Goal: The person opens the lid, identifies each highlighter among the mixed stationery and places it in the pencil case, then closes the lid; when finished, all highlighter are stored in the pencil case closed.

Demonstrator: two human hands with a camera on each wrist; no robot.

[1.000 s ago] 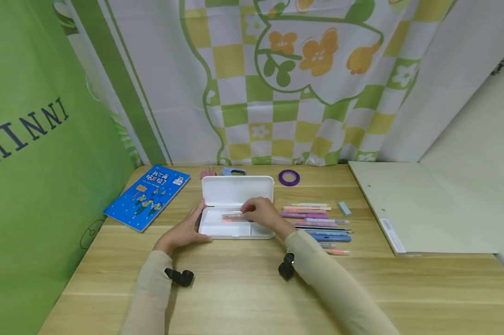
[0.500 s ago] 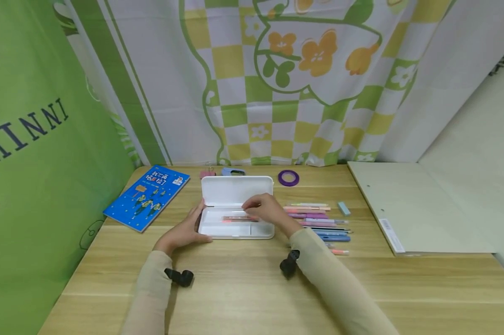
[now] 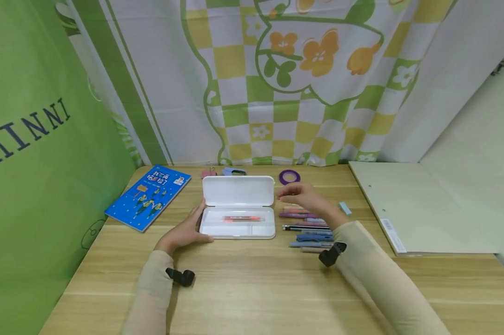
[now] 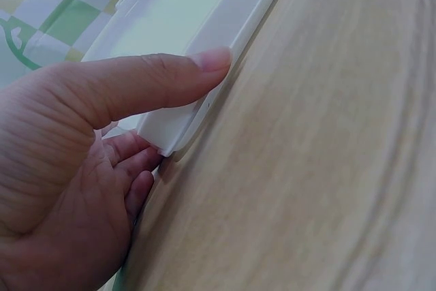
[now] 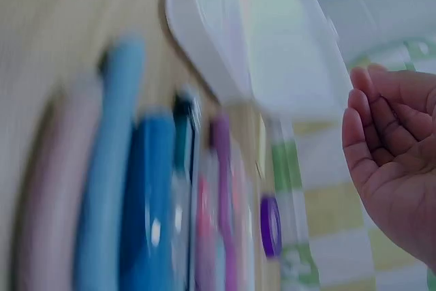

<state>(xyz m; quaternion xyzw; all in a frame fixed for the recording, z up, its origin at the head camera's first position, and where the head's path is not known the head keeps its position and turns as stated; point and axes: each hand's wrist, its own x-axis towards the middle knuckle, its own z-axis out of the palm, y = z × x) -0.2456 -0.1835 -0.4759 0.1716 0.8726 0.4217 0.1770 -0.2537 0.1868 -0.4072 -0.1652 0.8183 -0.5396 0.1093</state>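
A white pencil case (image 3: pixel 238 191) lies with its lid raised, and a couple of pinkish pens (image 3: pixel 241 218) rest in its long compartment. My left hand (image 3: pixel 187 231) grips the case at its left end. In the left wrist view the thumb (image 4: pixel 160 80) presses along the front wall, while the other fingers (image 4: pixel 133 158) reach around the end. To the right of the case, my right hand (image 3: pixel 306 197) hovers over the back of a row of pens (image 3: pixel 314 237). Its fingers (image 5: pixel 354 127) are loosely bent with nothing between them.
A blue book (image 3: pixel 149 197) lies at left. Behind the case are a pink clip (image 3: pixel 208 174) and a light blue object (image 3: pixel 234 171). A purple tape roll (image 3: pixel 289 177) sits at the back, a pale blue eraser (image 3: pixel 345 208) beside the pens, and a large cream board (image 3: pixel 419 209) at right.
My right hand has left the inside of the pencil case and moved right, over the pens. The pens in the case now show fully. My left hand has stayed on the case.
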